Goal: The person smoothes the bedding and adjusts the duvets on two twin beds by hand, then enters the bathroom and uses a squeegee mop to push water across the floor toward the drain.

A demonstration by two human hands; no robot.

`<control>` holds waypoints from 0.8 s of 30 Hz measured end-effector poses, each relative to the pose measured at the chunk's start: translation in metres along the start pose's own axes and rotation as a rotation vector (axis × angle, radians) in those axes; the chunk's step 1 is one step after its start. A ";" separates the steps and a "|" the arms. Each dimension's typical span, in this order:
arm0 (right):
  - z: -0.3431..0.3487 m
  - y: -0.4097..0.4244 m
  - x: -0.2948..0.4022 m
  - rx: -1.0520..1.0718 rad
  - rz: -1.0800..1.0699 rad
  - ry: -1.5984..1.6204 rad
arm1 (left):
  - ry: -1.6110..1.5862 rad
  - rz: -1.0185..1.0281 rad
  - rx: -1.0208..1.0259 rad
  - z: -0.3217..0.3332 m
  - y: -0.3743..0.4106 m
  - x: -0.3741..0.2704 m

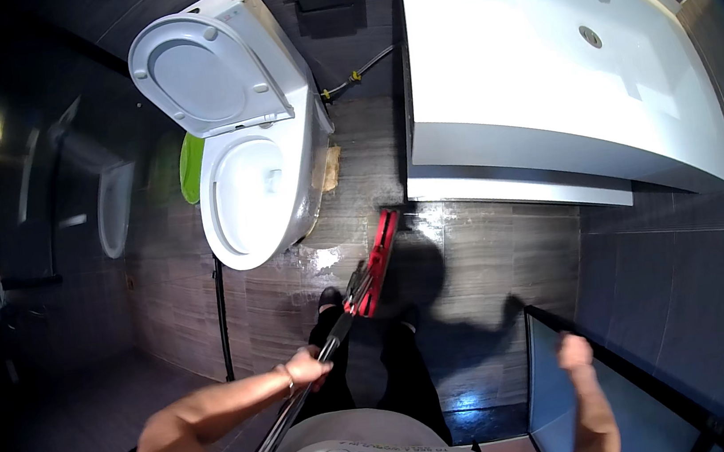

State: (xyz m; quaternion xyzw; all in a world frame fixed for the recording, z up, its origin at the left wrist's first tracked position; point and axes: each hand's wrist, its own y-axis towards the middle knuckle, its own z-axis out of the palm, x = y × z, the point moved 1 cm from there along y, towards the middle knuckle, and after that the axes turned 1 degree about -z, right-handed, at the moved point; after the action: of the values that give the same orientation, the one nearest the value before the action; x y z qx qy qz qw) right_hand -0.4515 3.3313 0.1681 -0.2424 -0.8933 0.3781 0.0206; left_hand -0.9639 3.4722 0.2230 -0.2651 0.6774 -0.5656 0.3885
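Note:
My left hand (308,368) is closed around the metal handle of a mop (330,349), which slants from beside my body up to its red head. That long, narrow mop head (378,264) rests on the wet floor, between the toilet and the vanity and just ahead of my feet. My right hand (575,350) is raised at the right, blurred, with its fingers curled. It overlaps the black frame of a glazed door (589,341) in the picture; whether it grips the frame is unclear.
A white toilet (316,117) stands ahead to the left, lid up, with a green basin (193,168) behind it. On the right a white washbasin vanity (478,129) juts out at a low height. Glass panelling lines the left, above a black floor strip (223,322).

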 end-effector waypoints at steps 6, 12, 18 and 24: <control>0.042 -0.025 0.302 0.911 0.114 1.483 | 0.235 0.039 0.116 -0.019 -0.157 -0.009; 0.048 -0.107 0.477 1.184 0.442 2.193 | 0.734 0.290 -0.081 -0.055 -0.262 0.027; -0.012 -0.166 0.505 0.989 0.454 2.351 | 0.485 0.305 -0.131 -0.092 -0.294 0.064; -0.098 -0.235 0.594 1.338 0.124 2.400 | -0.758 0.222 0.609 -0.148 -0.288 0.130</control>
State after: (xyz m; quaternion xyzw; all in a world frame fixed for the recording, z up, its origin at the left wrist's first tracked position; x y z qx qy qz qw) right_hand -1.0512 3.5231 0.3122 -0.4004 0.0349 0.2932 0.8675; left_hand -1.1815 3.3879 0.4821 -0.2527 0.3165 -0.5568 0.7252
